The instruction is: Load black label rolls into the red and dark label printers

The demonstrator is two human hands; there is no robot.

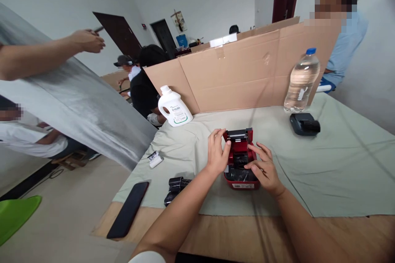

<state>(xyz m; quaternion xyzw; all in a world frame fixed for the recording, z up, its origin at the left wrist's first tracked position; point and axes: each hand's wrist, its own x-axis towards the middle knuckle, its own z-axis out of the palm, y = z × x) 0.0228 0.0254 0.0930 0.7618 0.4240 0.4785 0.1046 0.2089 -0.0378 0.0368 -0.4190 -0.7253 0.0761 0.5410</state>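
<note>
A small red and black label printer (242,185) stands on the cloth in front of me with its lid raised and its inside showing. My left hand (218,154) grips the raised lid's left side, thumb in front and fingers behind. Over the right side of the printer, my right hand (266,169) has its fingers spread, with fingertips at the inner compartment and the right edge. Shiny black material lies inside the compartment; whether the right fingertips press on it is hard to make out.
Black wrapped rolls (176,187), a dark phone (128,209) and a small white roll (155,159) lie left. Behind are a white jug (175,107), a cardboard screen (231,78), a water bottle (301,82) and a black device (305,124). Another person's arm (46,55) reaches in at upper left.
</note>
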